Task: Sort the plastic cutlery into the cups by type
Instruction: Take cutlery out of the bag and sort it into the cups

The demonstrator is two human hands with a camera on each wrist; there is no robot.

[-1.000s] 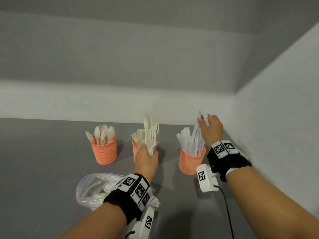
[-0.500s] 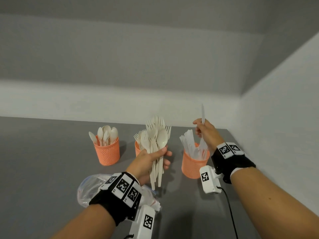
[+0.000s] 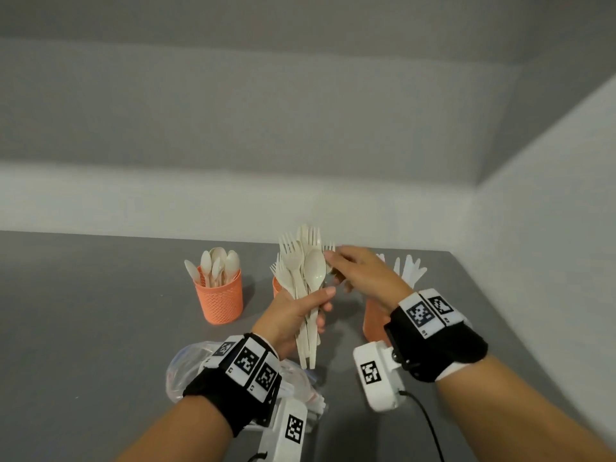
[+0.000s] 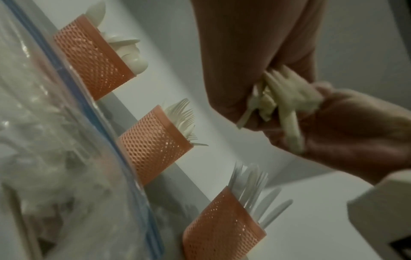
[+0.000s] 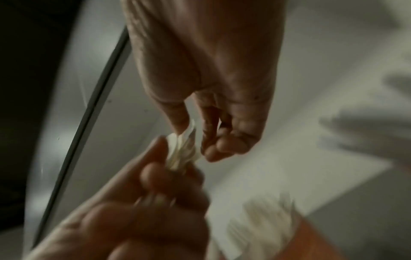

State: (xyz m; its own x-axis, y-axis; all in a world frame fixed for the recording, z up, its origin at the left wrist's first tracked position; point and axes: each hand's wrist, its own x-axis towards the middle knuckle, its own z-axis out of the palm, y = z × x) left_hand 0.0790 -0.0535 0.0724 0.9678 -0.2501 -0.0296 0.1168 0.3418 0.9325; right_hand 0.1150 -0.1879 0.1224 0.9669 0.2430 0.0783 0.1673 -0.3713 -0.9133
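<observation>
My left hand (image 3: 316, 301) grips a bundle of cream plastic cutlery (image 3: 300, 265), forks with a spoon (image 3: 315, 270) in front, held upright over the table. My right hand (image 3: 333, 265) reaches in from the right and pinches at the bundle's top (image 5: 182, 151); blur hides which piece. Three orange mesh cups stand in a row: the spoon cup (image 3: 220, 298) on the left, and the fork cup (image 3: 276, 286) mostly hidden behind the bundle. The knife cup (image 3: 373, 318) is partly hidden behind my right wrist.
A clear zip bag (image 3: 186, 368) with more white cutlery lies on the grey table (image 3: 83, 311) under my left wrist. White walls close off the table at the back and on the right. A black cable (image 3: 430, 425) trails from my right wrist camera.
My right hand no longer holds the knife it had above the knife cup and has moved left to the bundle. My left hand has drawn the bundle from the fork cup towards me.
</observation>
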